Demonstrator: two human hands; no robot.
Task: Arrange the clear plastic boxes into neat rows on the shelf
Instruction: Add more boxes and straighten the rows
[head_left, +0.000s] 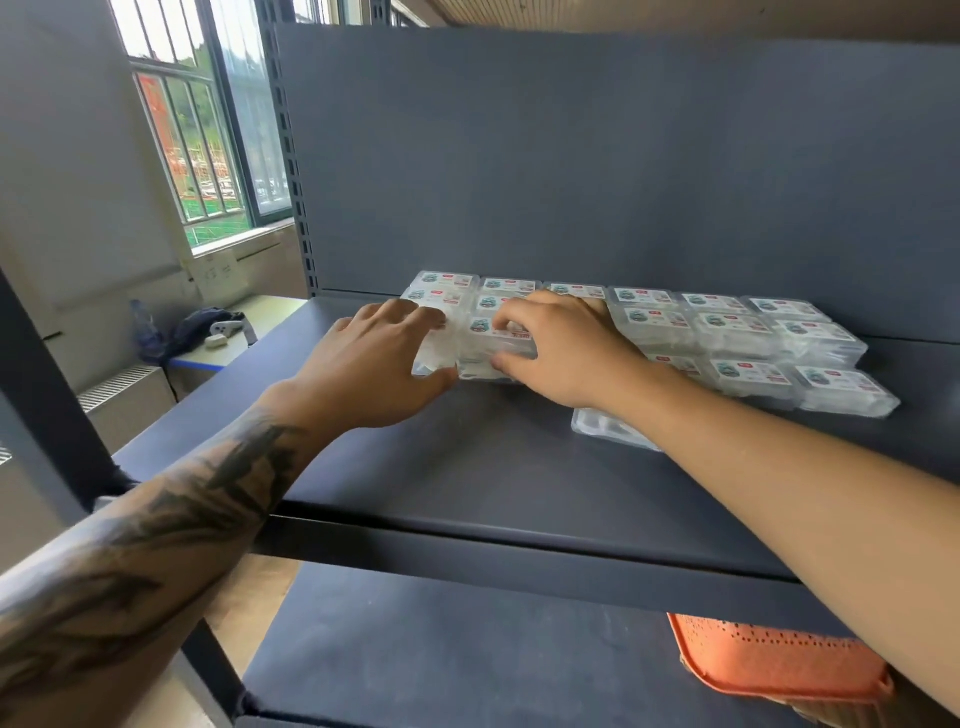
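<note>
Head view: clear plastic boxes (737, 332) with printed labels lie in rows along the back of the dark shelf (467, 467), close to its rear panel, some stacked two high. At the left end of the rows, two stacks sit side by side, and both hands are on them. The left hand (374, 364) grips the left stack (434, 358), thumb at its near edge and fingers curled over the top. The right hand (566, 348) pinches the neighbouring stack (493, 348), thumb against its front face and fingers bent over the labelled lid. The two stacks touch each other. One more clear box (602, 428) lies alone nearer the front, just under the right forearm and apart from the rows. The left forearm bears dark tattoo markings.

On the lower shelf level, at the right, an orange perforated basket (769, 660) shows partly beneath the right arm. To the left of the shelving stands a barred window (192, 130), and below it a desk (234, 338) carries a dark cloth, a small white object and a plastic bottle (141, 327).
</note>
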